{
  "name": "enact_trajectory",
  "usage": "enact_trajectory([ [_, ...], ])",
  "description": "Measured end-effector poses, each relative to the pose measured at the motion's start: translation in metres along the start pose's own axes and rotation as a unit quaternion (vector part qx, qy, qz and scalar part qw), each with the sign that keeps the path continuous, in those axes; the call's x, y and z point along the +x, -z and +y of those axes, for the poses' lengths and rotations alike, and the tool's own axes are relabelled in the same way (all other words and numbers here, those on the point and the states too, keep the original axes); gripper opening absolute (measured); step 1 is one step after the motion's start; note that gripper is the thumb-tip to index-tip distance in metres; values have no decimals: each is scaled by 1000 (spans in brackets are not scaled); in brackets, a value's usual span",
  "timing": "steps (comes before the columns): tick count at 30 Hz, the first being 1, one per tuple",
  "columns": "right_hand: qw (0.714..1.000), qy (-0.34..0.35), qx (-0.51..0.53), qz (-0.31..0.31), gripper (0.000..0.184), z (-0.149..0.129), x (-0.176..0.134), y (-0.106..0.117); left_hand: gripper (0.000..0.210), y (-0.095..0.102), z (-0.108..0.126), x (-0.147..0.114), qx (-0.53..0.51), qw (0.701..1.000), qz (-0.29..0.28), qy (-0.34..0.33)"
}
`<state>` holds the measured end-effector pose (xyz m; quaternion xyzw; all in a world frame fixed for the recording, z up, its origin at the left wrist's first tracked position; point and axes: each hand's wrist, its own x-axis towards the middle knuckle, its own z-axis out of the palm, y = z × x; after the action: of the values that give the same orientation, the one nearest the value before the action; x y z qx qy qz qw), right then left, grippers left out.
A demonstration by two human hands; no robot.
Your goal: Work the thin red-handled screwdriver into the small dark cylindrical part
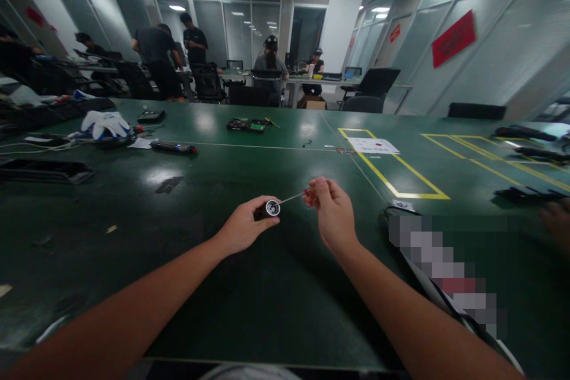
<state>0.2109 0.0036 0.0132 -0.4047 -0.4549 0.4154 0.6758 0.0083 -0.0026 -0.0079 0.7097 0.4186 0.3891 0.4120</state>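
Note:
My left hand [244, 227] is closed around a short dark cylinder [273, 208] with a bright silver rim. Its open end faces me, and some dark parts show inside. Between the fingertips of my right hand [332, 209] is a thin metal rod [291, 197], with something reddish at the end in my grip. The rod slants down to the left, and its tip is at the cylinder's rim; how far it goes in, I cannot tell. Both hands are above the green table [267, 303].
Farther back lie an opened device with a green board [257, 126], a dark pen-shaped tool [173, 147] and white-blue gloves [105, 125]. A paper sheet [373, 145] overlaps yellow tape. A black-edged pouch [412, 267] lies by my right forearm; another person's hand [556, 217] is at far right.

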Motion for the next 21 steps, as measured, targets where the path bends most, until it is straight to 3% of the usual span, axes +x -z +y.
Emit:
enact_trajectory([
  [9,989,64,-129,-37,30,-8,-9,-1,40,1,-5,1,9,1000,10,4],
  [13,990,39,-122,-61,29,-10,-11,-1,41,2,-15,3,8,999,32,-2],
  [18,986,29,-91,-133,27,-9,-12,-1,40,6,-22,6,41,997,59,-8],
  [21,987,37,-104,-120,37,-9,-13,-1,40,7,-23,6,68,996,60,-15],
])
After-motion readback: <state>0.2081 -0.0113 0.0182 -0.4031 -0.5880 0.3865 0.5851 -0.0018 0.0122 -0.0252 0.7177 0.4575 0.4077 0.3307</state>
